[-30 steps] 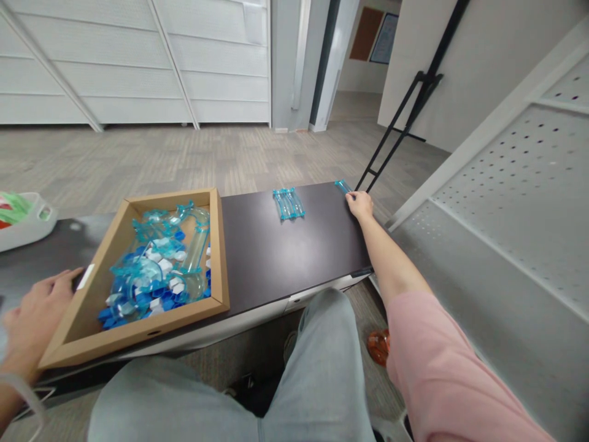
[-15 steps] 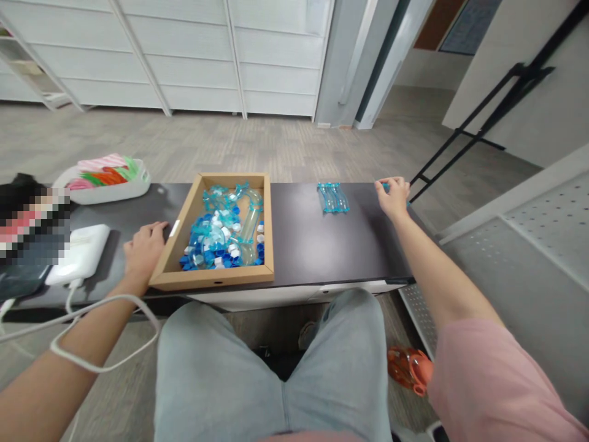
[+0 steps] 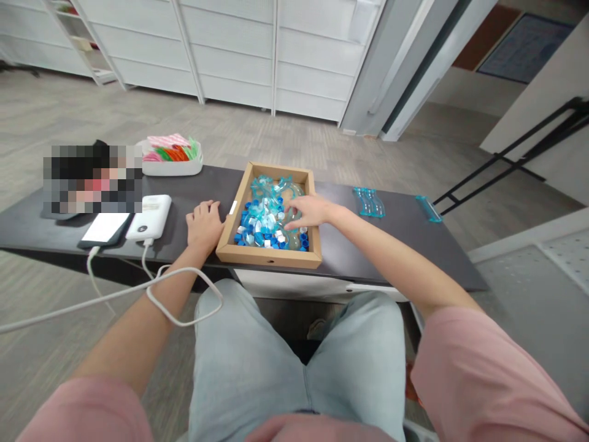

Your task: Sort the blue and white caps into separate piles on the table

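Note:
A cardboard box [image 3: 224,253] stands on the dark table, holding small blue and white plastic pieces [image 3: 258,236] and clear curved pieces with turquoise ends [image 3: 262,184]. My right hand [image 3: 309,212] reaches over the box's right side, thumb and fingers apart above the contents, with nothing visibly held. Flat on the tabletop, just left of the box, rests my left hand [image 3: 205,226], its fingers spread. Several clear turquoise-ended pieces [image 3: 369,202] lie side by side right of the box. One single turquoise-ended piece [image 3: 428,209] sits at the table's far right edge.
A white power bank [image 3: 150,218] and a phone [image 3: 105,228] lie on the left, their white cable [image 3: 133,290] looping over my left forearm. Behind them is a white basket [image 3: 172,167] of colourful items. A black metal frame [image 3: 501,159] stands beyond the table's right end.
My right hand has moved left from the table's right end to above the box. The turquoise-ended piece it was at now lies there, let go. The view has turned left.

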